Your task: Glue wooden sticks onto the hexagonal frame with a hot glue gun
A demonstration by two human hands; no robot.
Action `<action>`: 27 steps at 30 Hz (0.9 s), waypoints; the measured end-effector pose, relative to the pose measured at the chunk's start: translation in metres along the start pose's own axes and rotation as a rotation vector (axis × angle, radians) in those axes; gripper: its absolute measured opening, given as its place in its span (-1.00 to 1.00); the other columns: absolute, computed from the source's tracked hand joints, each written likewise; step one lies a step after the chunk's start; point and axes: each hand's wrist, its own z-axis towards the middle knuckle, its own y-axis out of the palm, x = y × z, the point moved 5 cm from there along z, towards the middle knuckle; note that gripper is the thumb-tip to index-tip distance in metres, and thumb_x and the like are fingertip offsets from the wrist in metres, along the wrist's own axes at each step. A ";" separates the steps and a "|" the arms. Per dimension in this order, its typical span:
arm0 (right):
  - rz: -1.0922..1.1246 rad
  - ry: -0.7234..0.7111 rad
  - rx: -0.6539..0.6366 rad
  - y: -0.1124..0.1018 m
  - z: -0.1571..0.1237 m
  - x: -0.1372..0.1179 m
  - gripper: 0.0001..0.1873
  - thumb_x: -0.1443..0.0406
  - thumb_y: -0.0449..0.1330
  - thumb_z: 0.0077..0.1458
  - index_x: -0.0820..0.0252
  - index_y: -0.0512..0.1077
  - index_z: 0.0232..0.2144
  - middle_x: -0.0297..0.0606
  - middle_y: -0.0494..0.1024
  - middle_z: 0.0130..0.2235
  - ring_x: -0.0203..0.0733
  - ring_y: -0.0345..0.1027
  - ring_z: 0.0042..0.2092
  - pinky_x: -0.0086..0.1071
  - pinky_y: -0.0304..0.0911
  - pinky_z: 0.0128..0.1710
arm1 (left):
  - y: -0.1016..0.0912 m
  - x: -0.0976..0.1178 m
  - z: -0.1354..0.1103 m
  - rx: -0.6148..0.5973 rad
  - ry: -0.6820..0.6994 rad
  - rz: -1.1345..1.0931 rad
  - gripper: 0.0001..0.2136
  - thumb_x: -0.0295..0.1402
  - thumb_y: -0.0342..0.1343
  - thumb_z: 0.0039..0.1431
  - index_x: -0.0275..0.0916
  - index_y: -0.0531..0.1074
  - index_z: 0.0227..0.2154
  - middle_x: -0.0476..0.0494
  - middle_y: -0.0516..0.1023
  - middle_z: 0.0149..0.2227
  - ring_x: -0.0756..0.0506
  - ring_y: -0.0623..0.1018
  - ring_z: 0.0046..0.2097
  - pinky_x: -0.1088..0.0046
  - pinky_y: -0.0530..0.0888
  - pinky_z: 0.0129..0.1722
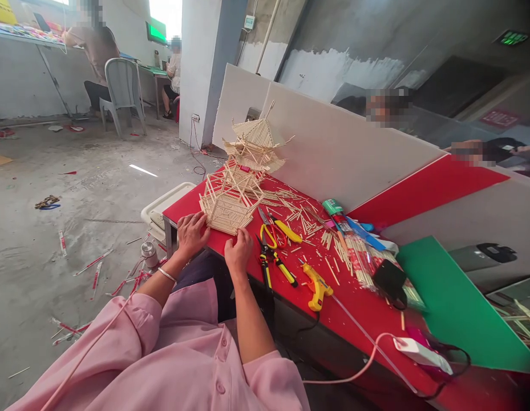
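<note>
A pagoda model built from thin wooden sticks (228,210) stands at the near left corner of the red table, its tiered roof at the back and its wide slatted base towards me. My left hand (193,233) grips the base at its left corner, the fingers bent against the sticks. At the front right corner of the base, my right hand (239,251) is closed on the edge, with thumb and fingertips partly hidden. Just right of that hand lie yellow-handled scissors (270,237) and black-and-yellow pliers (286,271).
Loose sticks (305,220) cover the red tabletop (350,325). A yellow glue gun (319,291), bagged sticks (361,260) and a white power strip (423,354) lie to the right. A pale partition (316,142) backs the table. Other people sit farther off.
</note>
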 end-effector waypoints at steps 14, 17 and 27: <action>-0.001 -0.006 -0.006 0.000 0.000 0.001 -0.54 0.43 0.05 0.03 0.33 0.47 -0.01 0.09 0.44 0.12 0.05 0.25 0.17 -0.02 0.14 0.22 | 0.001 -0.001 0.000 -0.002 -0.003 0.011 -0.67 -0.23 0.04 0.22 -0.07 0.50 0.01 -0.12 0.54 0.13 -0.27 0.46 0.12 0.13 0.23 0.18; -0.003 -0.004 -0.002 -0.001 0.000 0.001 -0.57 0.42 0.06 0.04 0.31 0.48 -0.02 0.07 0.44 0.12 0.04 0.27 0.16 -0.03 0.15 0.22 | 0.002 -0.002 -0.001 -0.002 0.001 0.009 -0.67 -0.23 0.05 0.22 -0.07 0.50 0.01 -0.12 0.53 0.13 -0.27 0.46 0.12 0.12 0.22 0.18; 0.007 0.002 0.029 -0.003 0.001 0.000 -0.60 0.36 0.05 0.15 0.38 0.46 0.00 0.10 0.47 0.10 0.03 0.29 0.16 -0.09 0.16 0.23 | 0.002 -0.002 0.000 0.001 -0.003 -0.013 -0.67 -0.23 0.03 0.23 -0.09 0.50 0.02 -0.13 0.53 0.14 -0.27 0.45 0.13 0.12 0.20 0.19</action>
